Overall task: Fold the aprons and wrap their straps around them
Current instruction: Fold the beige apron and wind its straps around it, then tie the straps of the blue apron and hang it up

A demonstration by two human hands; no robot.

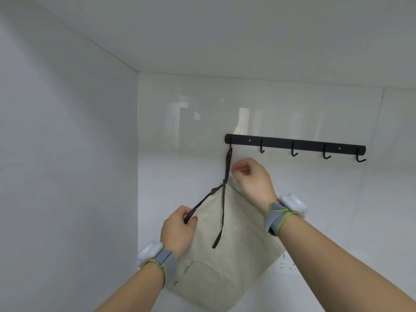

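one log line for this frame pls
stage: apron hanging by neck strap on leftmost hook | left hand: pinching side strap | right hand: at neck strap, contact unclear | folded: no

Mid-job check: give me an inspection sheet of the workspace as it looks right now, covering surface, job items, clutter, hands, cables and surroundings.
Surface: no worktop in view; glossy white wall behind the job.
Job's things: one beige apron hangs by its brown neck strap from the leftmost hook of the black hook rail; a loose strap end dangles down its front.
Clutter: nothing seen.
Hands: left hand grips a brown side strap, pulled out to the left; right hand has its fingers curled at the neck strap, contact unclear.
Cables: nothing seen; wall socket at the apron's lower right.
Surroundings: other four hooks bare; white side wall and ceiling; grey bands on both wrists.
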